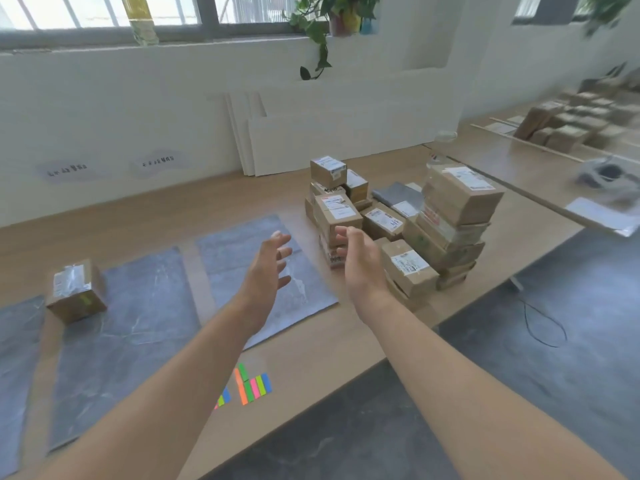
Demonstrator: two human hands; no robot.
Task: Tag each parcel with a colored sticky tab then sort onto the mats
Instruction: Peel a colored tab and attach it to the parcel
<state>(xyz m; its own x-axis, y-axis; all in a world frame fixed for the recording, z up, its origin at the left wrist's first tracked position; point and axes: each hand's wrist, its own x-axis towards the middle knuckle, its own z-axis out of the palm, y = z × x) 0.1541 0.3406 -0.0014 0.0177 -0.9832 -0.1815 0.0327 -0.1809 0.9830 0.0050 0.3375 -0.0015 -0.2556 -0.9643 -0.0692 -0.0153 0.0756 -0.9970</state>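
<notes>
Both forearms stretch out over the near edge of the table [329, 348], and below them a fan of coloured sticky tabs [251, 384] lies close to that edge. The left hand [268, 268] hovers over the right mat [242, 244], fingers spread and holding nothing. The right hand [360, 265] is also open and empty; its fingertips are up against the front parcel [337, 216] of the pile, though whether they touch it cannot be told.

By my reading the job has barely begun. One tagged parcel [77, 291], a small taped carton with a green tab on its side, sits at the far left corner of the middle mat [131, 341]. The left mat [17, 341] shows nothing on the part in view. The pile of parcels [398, 220] toward the right end of the table, brown cartons with white labels stacked unevenly plus a grey bag, shows no tabs.
</notes>
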